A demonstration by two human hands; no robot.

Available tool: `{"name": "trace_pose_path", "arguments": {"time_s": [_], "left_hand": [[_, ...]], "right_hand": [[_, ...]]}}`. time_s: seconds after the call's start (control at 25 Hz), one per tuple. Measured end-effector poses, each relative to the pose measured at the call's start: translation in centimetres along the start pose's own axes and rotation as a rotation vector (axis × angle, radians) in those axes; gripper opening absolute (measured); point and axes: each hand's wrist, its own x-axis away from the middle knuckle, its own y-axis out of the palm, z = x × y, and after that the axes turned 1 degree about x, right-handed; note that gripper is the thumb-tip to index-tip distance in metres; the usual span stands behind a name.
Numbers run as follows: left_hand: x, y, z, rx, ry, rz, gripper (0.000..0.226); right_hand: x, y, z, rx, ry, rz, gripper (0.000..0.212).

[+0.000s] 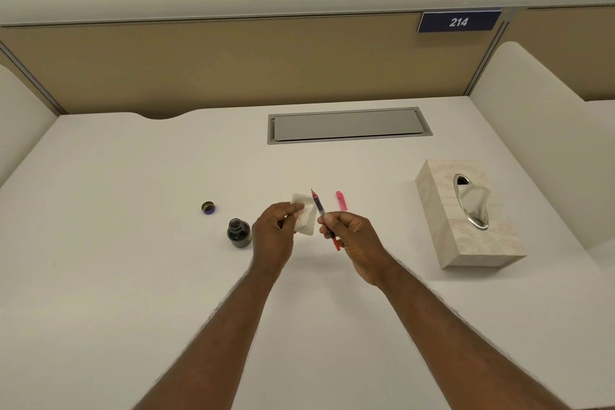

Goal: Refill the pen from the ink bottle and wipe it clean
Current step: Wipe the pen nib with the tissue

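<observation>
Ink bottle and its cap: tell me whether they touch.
Apart. The head view shows the ink bottle standing open, and its cap lying further left and back on the desk, with bare desk surface plainly between them.

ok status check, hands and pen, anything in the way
Left hand holds folded tissue. Right hand grips pen, nib up. Ink bottle open, cap off. Nothing between tissue and pen.

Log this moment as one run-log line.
left hand: holds tissue | right hand: holds pen, nib up | ink bottle: open, cap apart | stage: wiping
</observation>
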Motion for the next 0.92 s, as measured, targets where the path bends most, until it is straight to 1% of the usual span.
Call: {"name": "trace_pose_path", "arguments": {"time_s": [0.08, 0.16, 0.28, 0.44, 0.52, 0.64, 0.72, 0.8, 0.88, 0.92], "left_hand": [[0.3, 0.1, 0.4, -0.014, 0.001, -0.005, 0.041], [0.6, 0.3, 0.8, 0.021, -0.030, -0.008, 0.046], [1.0, 0.4, 0.8, 0.106, -0.069, -0.014, 0.036], [1.2, 0.3, 0.9, 0.000, -0.009, -0.011, 0.022], [1.1, 0.3, 0.7, -0.005, -0.011, 0.001, 0.016], [0.8, 0.1, 0.4, 0.011, -0.029, 0.033, 0.015], [0.5, -0.1, 0.5, 0.014, -0.032, 0.062, 0.017], [0.3, -0.4, 0.7, 0.026, -0.052, 0.073, 0.020], [0.2, -0.8, 1.0, 0.048, -0.084, 0.072, 0.022], [0.2, -0.9, 1.1, 0.056, -0.092, 0.072, 0.023]], "right_hand": [[0.0, 0.5, 0.4, 0.032, -0.025, 0.011, 0.016], [0.0, 1.1, 0.9, 0.066, -0.053, 0.043, 0.014], [0.0, 1.7, 1.4, 0.139, -0.115, 0.100, 0.012], [0.2, 2.1, 1.8, 0.248, -0.199, 0.162, 0.008], [0.4, 2.3, 1.8, 0.258, -0.217, 0.176, 0.009], [0.4, 2.3, 1.7, 0.262, -0.214, 0.193, 0.010], [0.2, 1.5, 2.1, 0.283, -0.221, 0.301, 0.010], [-0.2, 0.1, 3.3, 0.373, -0.247, 0.477, 0.007], [-0.5, -1.5, 5.0, 0.558, -0.182, 0.618, 0.007], [-0.5, -2.2, 5.8, 0.668, -0.113, 0.647, 0.010]]}}
